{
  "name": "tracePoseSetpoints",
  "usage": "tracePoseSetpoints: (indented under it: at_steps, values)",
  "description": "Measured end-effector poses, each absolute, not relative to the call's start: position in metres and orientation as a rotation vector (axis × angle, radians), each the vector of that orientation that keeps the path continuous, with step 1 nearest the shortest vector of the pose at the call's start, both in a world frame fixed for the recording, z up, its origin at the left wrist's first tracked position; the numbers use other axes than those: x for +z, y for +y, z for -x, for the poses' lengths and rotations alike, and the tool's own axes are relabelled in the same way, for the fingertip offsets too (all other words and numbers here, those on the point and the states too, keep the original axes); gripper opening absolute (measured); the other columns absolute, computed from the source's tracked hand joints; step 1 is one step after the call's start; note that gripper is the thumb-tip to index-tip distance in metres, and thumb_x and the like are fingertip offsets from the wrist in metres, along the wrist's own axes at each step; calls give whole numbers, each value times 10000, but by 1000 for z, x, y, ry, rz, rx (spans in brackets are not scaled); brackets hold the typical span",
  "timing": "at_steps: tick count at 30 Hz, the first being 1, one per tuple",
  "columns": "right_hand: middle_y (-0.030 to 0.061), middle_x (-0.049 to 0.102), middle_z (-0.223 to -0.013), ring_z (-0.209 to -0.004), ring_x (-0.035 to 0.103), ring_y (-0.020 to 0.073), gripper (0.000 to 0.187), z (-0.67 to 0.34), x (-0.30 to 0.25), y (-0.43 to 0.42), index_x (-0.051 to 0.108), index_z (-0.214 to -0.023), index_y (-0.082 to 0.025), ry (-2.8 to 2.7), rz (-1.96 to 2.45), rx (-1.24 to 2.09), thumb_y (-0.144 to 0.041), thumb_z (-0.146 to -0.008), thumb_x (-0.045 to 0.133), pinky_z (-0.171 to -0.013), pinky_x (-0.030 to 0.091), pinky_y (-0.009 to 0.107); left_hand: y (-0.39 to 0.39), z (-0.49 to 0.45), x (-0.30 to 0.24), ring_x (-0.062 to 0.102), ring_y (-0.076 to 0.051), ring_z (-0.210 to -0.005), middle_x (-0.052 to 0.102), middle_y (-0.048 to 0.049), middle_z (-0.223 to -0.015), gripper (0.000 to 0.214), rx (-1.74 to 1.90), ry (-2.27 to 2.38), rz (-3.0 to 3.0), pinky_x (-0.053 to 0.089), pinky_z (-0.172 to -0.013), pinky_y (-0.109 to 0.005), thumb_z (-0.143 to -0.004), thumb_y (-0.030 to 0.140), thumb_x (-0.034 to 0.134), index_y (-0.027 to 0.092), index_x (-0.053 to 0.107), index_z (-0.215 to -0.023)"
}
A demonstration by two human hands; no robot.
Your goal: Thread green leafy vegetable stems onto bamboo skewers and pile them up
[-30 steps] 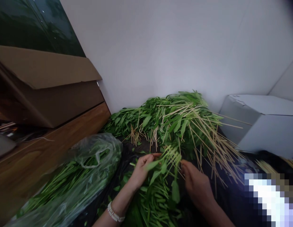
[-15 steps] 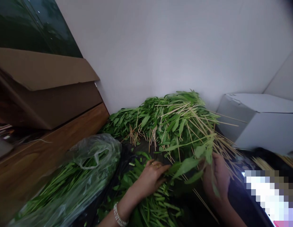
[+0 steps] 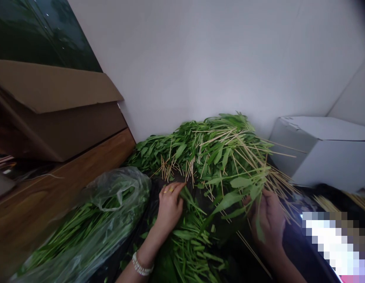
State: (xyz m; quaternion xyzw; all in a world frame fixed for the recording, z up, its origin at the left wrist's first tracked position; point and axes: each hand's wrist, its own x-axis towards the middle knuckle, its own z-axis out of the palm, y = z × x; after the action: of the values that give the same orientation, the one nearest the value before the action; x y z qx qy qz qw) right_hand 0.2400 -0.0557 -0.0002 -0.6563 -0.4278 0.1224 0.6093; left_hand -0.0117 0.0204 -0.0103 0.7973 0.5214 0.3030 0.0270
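My left hand (image 3: 170, 206), with a ring and a bead bracelet at the wrist, has its fingers pinched on a leafy green stem (image 3: 190, 199). It is above a loose heap of cut greens (image 3: 197, 251). On the right, my right hand (image 3: 270, 216) is closed around a bunch of leafy greens (image 3: 235, 198), whose leaves spread toward the left; leaves partly cover its fingers. Thin wooden sticks show behind and below this bunch. Beyond both hands lies a pile of greens threaded on sticks (image 3: 185, 135), against the wall.
A clear plastic bag of greens (image 3: 111, 220) lies at left, beside a wooden surface (image 3: 90, 165) with a cardboard box (image 3: 67, 94). A white box (image 3: 326, 153) stands at right. More sticks (image 3: 326, 203) and a bright, blurred-out screen (image 3: 332, 247) are at lower right.
My left hand has moved left and away from me, off the heap's middle, with a leafy stem at its fingertips. My right hand stays nearly in place with its bunch.
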Motion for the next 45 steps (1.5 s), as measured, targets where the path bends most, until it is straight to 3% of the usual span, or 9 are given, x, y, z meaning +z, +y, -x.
tracePoseSetpoints:
  at_steps: [4, 8, 12, 18, 24, 28, 34, 40, 45]
  values:
    - [10, 583, -714, -591, 532, 163, 346, -238, 1, -58, 532, -909, -198, -1002, 1523, 265, -497, -932, 358, -595, 400, 289, 18, 3, -12, 496, -221, -1200, 598, -65, -1274, 440, 761, 1351, -2598, 346, -1018, -438, -895, 95, 413, 255, 523, -1290]
    - [2, 570, -680, -554, 517, 158, 339, -237, -1, -58, 527, -908, -203, -1016, 1515, 307, -499, -928, 362, -570, 396, 287, 12, -3, -9, 441, -225, -1274, 619, -30, -1268, 463, 513, 1072, -2691, 287, -1054, -448, -882, 73, 447, 299, 541, -1275]
    - [-1, 566, -670, -529, 513, 150, 331, -237, -5, -57, 526, -912, -207, -1025, 1509, 322, -495, -931, 363, -545, 399, 281, 8, -7, -6, 486, -238, -1228, 676, -24, -1173, 306, 429, 993, -2677, 275, -1044, -445, -926, 190, 470, 279, 609, -1184]
    - [-29, 509, -597, -497, 482, 140, 344, -234, -10, -55, 543, -911, -197, -1048, 1479, 278, -503, -924, 387, -509, 383, 269, 9, -11, -15, 461, -245, -1244, 646, -35, -1222, 361, 368, 950, -2760, 250, -1041, -441, -903, 181, 499, 305, 575, -1233]
    - [-26, 525, -578, -482, 489, 141, 367, -231, -9, -55, 564, -898, -201, -1060, 1523, 232, -518, -919, 380, -485, 374, 258, 11, -9, -26, 524, -230, -1015, 657, -43, -930, 180, 424, 1007, -2777, 312, -944, -389, -905, 309, 542, 254, 690, -992]
    - [-26, 517, -559, -471, 497, 146, 382, -230, -8, -55, 557, -880, -204, -1060, 1521, 223, -538, -914, 374, -464, 371, 255, 8, -9, -21, 522, -215, -1009, 641, -36, -936, 112, 485, 995, -2761, 319, -922, -360, -878, 241, 572, 224, 682, -865]
    - [-34, 507, -560, -461, 492, 144, 372, -232, -9, -55, 555, -908, -205, -1062, 1491, 234, -538, -912, 389, -463, 389, 256, 0, -9, -5, 534, -205, -976, 636, -15, -848, 139, 395, 944, -2735, 330, -942, -355, -822, 150, 574, 222, 645, -918]
    - [-35, 501, -542, -455, 484, 145, 364, -232, -7, -56, 553, -881, -207, -1059, 1494, 247, -528, -917, 387, -456, 379, 254, 2, -6, -5, 531, -221, -985, 629, -51, -898, 164, 485, 1003, -2692, 362, -917, -375, -875, 230, 554, 237, 712, -920]
    - [-31, 514, -545, -479, 507, 152, 364, -231, -6, -56, 557, -865, -214, -1062, 1507, 237, -535, -909, 392, -465, 378, 252, 13, 2, -9, 531, -229, -1041, 668, -74, -1017, 299, 802, 1169, -2551, 363, -948, -420, -941, 294, 479, 254, 622, -1201]
